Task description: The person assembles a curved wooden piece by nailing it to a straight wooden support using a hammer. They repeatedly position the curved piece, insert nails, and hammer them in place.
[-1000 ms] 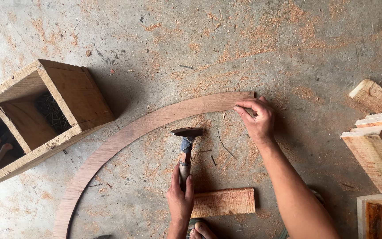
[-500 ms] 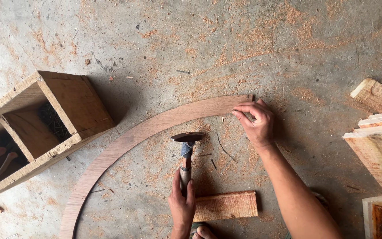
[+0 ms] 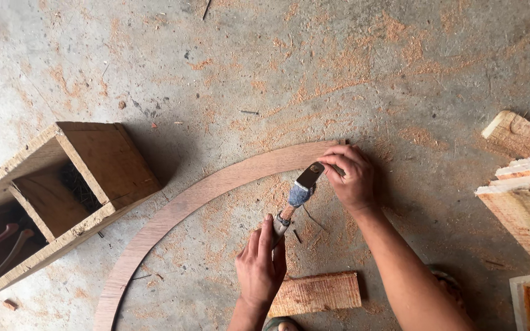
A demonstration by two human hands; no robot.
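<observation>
Hands of one person work over a dusty concrete floor (image 3: 400,55) scattered with orange sawdust, seen from above. The left hand (image 3: 260,270) is closed around the wooden handle of a hammer (image 3: 294,199), thumb and fingers wrapped near the handle's lower end. From that grip the hammer runs up and to the right, its dark metal head tilted toward the other hand. The right hand (image 3: 352,178) lies just beyond the hammer head, fingers curled and pressed down on the end of a long curved plywood strip (image 3: 210,187); whether the fingertips pinch a nail cannot be told. The hammer head is right beside these fingers, close over the strip's end. From the right hand's hold, the strip sweeps away to the left and then down in a wide arc, lying flat on the floor. Just right of the left wrist lies a short wood block (image 3: 317,293). Far to the left of both hands sits an open wooden toolbox (image 3: 102,159) with handles showing inside. Well to the right of the right forearm is a stack of wood pieces (image 3: 526,196).
</observation>
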